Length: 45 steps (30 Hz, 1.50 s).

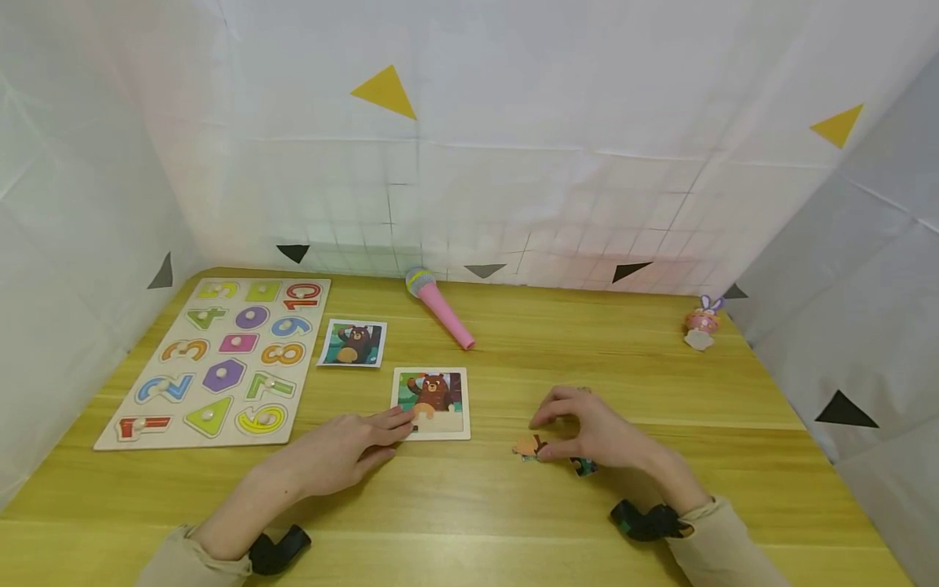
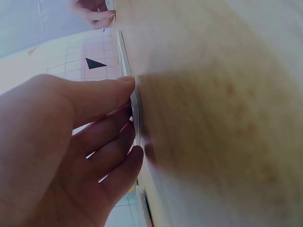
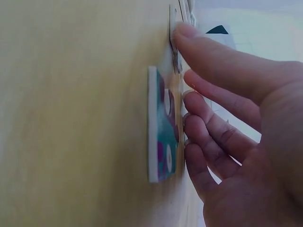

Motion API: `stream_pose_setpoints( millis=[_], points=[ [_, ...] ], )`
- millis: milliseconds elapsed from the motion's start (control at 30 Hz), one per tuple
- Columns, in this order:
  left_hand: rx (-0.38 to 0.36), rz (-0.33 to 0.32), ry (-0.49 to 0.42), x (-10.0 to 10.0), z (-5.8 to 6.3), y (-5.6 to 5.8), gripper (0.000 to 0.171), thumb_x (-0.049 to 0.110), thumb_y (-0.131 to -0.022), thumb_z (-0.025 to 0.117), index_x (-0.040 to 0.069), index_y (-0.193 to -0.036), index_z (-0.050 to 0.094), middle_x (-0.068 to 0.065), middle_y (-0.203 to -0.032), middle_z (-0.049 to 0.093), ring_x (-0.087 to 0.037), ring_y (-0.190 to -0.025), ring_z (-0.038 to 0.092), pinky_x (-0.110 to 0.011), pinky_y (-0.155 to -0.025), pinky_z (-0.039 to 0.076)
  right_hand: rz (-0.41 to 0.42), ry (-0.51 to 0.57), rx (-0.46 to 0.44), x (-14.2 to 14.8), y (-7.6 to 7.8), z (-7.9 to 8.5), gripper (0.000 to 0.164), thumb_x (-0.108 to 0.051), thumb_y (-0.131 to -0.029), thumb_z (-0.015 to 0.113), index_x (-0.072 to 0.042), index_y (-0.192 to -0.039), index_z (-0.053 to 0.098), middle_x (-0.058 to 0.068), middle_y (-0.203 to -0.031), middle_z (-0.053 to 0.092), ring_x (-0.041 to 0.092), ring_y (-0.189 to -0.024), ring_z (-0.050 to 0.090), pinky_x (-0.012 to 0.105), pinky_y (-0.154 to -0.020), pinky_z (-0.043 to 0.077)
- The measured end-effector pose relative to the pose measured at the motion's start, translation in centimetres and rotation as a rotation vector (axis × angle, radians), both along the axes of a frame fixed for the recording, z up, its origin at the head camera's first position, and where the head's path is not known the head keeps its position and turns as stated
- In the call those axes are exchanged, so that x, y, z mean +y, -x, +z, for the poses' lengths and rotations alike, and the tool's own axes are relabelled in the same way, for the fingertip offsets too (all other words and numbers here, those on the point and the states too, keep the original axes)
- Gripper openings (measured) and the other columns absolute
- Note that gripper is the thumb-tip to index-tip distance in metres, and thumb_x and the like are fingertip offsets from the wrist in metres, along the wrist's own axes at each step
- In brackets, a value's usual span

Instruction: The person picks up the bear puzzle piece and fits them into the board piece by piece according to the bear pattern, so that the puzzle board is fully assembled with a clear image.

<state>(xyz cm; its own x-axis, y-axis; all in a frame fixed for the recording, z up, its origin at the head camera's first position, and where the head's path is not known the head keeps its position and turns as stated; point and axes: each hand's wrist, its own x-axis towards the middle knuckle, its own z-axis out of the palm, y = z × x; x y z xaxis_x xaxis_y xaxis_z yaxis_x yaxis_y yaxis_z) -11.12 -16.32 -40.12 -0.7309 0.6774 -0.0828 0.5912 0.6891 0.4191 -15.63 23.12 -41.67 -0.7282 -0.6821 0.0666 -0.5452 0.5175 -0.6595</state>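
Note:
A square bear puzzle board (image 1: 431, 399) lies on the table, its upper part filled with picture and its lower part bare. My left hand (image 1: 345, 448) rests with straight fingers on the board's lower left corner, the thumb (image 2: 106, 92) along its near edge. To the right, my right hand (image 1: 587, 428) reaches down over two loose puzzle pieces. Its thumb tip is right at an orange and brown piece (image 1: 525, 446), the index finger beyond that piece's far side. A teal and dark piece (image 3: 163, 132) lies flat under the palm, partly hidden in the head view.
A picture card (image 1: 352, 342) of the same bear lies behind the board. The large number-and-shape peg board (image 1: 213, 363) takes up the left side. A pink toy microphone (image 1: 443, 310) lies at the back, and a small bunny toy (image 1: 703, 323) stands at the right.

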Motion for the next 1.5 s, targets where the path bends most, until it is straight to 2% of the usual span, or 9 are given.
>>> stream_pose_setpoints(
  millis=[333, 1033, 1233, 1500],
  points=[
    [-0.003, -0.005, -0.008, -0.02, 0.04, 0.11, 0.043, 0.022, -0.104, 0.055, 0.013, -0.146, 0.053, 0.0, -0.158, 0.041, -0.025, -0.141, 0.043, -0.047, -0.111, 0.042, 0.009, 0.014, 0.029, -0.15, -0.05, -0.02, 0.028, -0.032, -0.082, 0.083, -0.025, -0.108, 0.075, -0.007, -0.108, 0.062, 0.012, -0.101, 0.056, 0.035, -0.087, 0.048],
    [-0.005, -0.01, -0.015, -0.11, -0.07, 0.1, 0.043, 0.021, -0.104, 0.055, 0.013, -0.146, 0.053, -0.001, -0.157, 0.041, -0.025, -0.142, 0.042, -0.046, -0.111, 0.042, -0.008, 0.003, -0.012, -0.07, 0.02, -0.1, 0.023, -0.032, -0.084, 0.08, -0.027, -0.106, 0.075, -0.01, -0.108, 0.062, 0.012, -0.102, 0.057, 0.035, -0.089, 0.05],
    [-0.003, -0.008, -0.015, -0.1, -0.03, 0.07, 0.044, 0.021, -0.104, 0.056, 0.013, -0.147, 0.052, -0.001, -0.157, 0.041, -0.024, -0.142, 0.042, -0.046, -0.111, 0.042, -0.003, 0.001, 0.01, -0.13, 0.15, -0.23, 0.021, -0.031, -0.084, 0.08, -0.027, -0.104, 0.076, -0.01, -0.106, 0.062, 0.01, -0.099, 0.057, 0.032, -0.087, 0.051],
    [-0.002, -0.007, -0.013, -0.05, 0.05, 0.05, 0.044, 0.021, -0.103, 0.056, 0.013, -0.146, 0.053, -0.001, -0.157, 0.042, -0.024, -0.142, 0.042, -0.046, -0.111, 0.042, 0.034, 0.034, 0.067, -0.02, 0.2, -0.59, 0.019, -0.03, -0.087, 0.077, -0.022, -0.104, 0.077, -0.006, -0.103, 0.064, 0.012, -0.094, 0.059, 0.031, -0.081, 0.052]
  ],
)
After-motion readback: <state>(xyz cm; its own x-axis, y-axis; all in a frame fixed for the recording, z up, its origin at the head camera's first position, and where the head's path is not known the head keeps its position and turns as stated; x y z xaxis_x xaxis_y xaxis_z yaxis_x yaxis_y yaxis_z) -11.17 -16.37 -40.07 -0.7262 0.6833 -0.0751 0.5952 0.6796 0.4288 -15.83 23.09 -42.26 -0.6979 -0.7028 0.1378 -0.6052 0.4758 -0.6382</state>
